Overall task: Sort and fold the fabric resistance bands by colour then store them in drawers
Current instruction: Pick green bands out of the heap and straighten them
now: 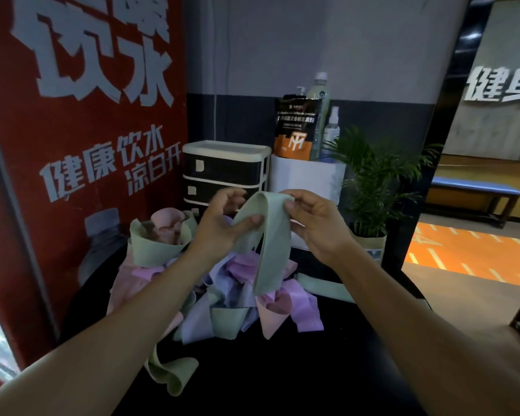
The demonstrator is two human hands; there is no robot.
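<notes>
Both hands are pinching a green band mid-frame, left hand on its side, right hand at the top fold, above the mixed pile on the tabletop. Looks light and floppy, so I'd grip the two ends to fold it flat.

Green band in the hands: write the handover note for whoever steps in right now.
Left hand and right hand both pinch one green band, lifted above the pile.
Mixed pile of green, pink, purple and blue bands lies unsorted on the black table; one loose green band lies near the front edge.
Drawer unit stands behind the pile, drawers closed.
Done: nothing visibly folded or stored.
Left: fold this band, sort the rest by colour, store.
</notes>
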